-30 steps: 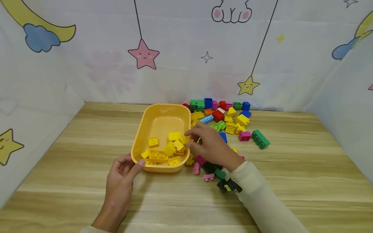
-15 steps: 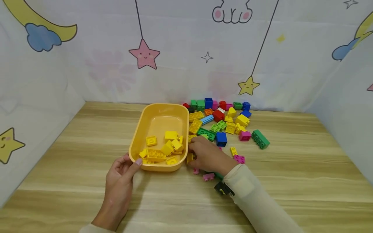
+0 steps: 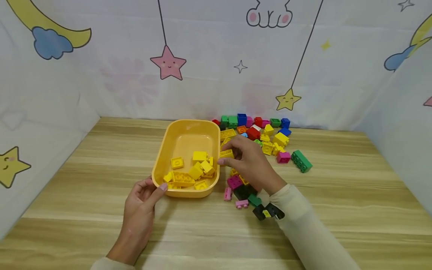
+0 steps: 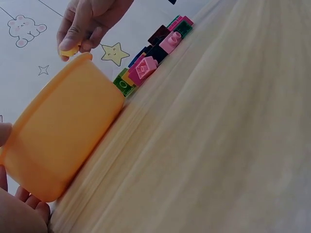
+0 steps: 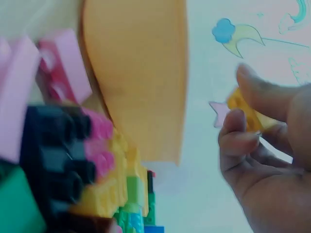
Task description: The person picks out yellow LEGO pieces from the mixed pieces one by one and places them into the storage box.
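My right hand (image 3: 251,159) pinches a yellow toy brick (image 3: 227,153) between thumb and fingers, at the right rim of the orange-yellow plastic tub (image 3: 193,192). In the right wrist view the held brick (image 5: 245,110) shows between thumb and fingertips, above the height of the tub wall (image 5: 141,73). My left hand (image 3: 141,206) grips the tub's near left corner, thumb over the rim and fingers below. Several yellow bricks (image 3: 182,178) lie in the tub's near half. In the left wrist view the tub (image 4: 68,121) tilts across the picture with the right hand (image 4: 92,22) over its rim.
Bricks of many colours lie right of the tub, among them a blue brick (image 3: 241,119), a red brick (image 3: 253,134) and a long green brick (image 3: 302,161). Pink bricks (image 3: 241,204) lie nearest the front. A printed cloth wall (image 3: 209,93) stands behind the wooden table (image 3: 354,210).
My right hand came away from the tub's edge, went down among the bricks beside it, and has come up with a yellow brick. The left hand keeps its grip; the tub shifted slightly.
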A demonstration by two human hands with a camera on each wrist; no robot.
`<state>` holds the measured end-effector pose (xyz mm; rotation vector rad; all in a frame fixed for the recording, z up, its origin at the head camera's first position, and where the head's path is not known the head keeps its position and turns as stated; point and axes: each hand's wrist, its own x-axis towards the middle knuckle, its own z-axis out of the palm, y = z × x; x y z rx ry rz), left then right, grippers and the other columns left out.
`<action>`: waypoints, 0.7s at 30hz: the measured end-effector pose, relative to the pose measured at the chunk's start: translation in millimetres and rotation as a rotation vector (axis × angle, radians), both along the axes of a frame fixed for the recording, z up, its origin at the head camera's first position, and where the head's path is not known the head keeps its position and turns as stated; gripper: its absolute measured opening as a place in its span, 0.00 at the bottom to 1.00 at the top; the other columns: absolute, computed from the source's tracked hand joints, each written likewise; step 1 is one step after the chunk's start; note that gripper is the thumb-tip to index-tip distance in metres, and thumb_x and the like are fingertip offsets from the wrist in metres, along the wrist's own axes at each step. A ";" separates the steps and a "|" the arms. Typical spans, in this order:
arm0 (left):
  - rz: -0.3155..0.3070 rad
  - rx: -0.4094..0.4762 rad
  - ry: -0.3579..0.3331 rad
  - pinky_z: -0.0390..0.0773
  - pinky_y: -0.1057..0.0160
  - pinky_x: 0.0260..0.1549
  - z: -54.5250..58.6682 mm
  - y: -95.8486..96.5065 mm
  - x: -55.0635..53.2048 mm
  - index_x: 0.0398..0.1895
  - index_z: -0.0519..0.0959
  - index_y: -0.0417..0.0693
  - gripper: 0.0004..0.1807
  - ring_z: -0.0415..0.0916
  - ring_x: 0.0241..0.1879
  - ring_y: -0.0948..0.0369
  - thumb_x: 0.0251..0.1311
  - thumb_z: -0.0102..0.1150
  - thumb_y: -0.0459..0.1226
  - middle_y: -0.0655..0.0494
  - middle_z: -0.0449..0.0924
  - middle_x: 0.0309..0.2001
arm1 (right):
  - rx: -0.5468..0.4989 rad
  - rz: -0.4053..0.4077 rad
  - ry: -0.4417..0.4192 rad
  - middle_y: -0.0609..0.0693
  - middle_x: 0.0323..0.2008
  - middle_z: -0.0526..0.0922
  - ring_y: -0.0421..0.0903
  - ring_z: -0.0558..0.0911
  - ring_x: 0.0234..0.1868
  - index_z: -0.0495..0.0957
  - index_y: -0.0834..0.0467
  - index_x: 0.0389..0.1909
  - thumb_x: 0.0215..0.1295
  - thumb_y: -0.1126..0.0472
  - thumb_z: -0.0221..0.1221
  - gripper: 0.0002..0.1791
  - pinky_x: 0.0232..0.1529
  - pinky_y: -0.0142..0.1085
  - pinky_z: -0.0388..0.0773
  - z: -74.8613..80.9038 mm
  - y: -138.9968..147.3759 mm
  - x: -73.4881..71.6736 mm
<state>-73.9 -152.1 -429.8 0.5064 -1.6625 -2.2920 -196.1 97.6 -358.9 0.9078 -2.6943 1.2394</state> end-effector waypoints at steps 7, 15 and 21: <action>0.007 0.001 -0.011 0.65 0.66 0.64 0.1 0.2 0.6 0.51 0.62 0.35 0.22 0.62 0.68 0.57 0.64 0.65 0.28 0.43 0.63 0.66 | 0.028 0.110 -0.031 0.50 0.45 0.70 0.48 0.70 0.37 0.75 0.61 0.66 0.74 0.64 0.57 0.21 0.32 0.35 0.74 -4.3 -5.5 5.0; -0.014 -0.015 -0.003 0.65 0.66 0.65 3.2 1.2 -2.1 0.50 0.62 0.35 0.22 0.61 0.68 0.58 0.64 0.66 0.29 0.44 0.62 0.67 | 0.021 0.067 -0.028 0.51 0.46 0.71 0.47 0.72 0.40 0.73 0.59 0.67 0.72 0.71 0.56 0.23 0.38 0.35 0.78 -6.8 -7.5 6.8; -0.005 -0.020 -0.017 0.65 0.67 0.64 1.7 0.6 -1.5 0.50 0.62 0.35 0.21 0.61 0.68 0.58 0.64 0.66 0.29 0.43 0.62 0.66 | 0.009 0.030 -0.015 0.48 0.47 0.78 0.46 0.77 0.42 0.80 0.57 0.55 0.69 0.69 0.62 0.15 0.43 0.36 0.81 -11.3 -10.9 4.7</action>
